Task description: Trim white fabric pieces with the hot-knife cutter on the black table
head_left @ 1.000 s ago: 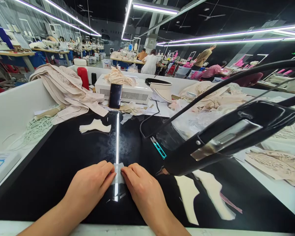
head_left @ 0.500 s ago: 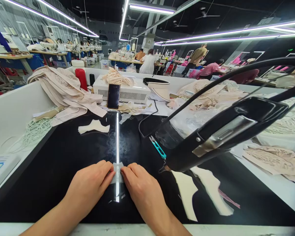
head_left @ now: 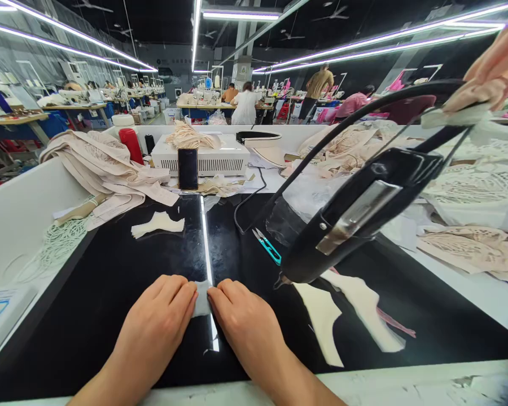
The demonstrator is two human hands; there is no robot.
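Between my two hands a small piece of thin translucent white material lies against the black tabletop, over the bright light reflection. My left hand pinches its left edge with closed fingers. On its right edge, my right hand has thumb and fingers pressed together. Teal thread snips rest beyond my right hand. Cream fabric pieces lie at my right, one closer than the other. A third cream piece is farther off to the left.
A black lamp-like device on a curved arm hangs over the right side. Toward the back stand a phone, a white vented box and a red thread spool. Beige fabric is heaped at left, plastic wrapping at right.
My head view has shifted, so the scene sits slightly to the left. Both hands keep their grip on the small translucent piece, which shows little movement.
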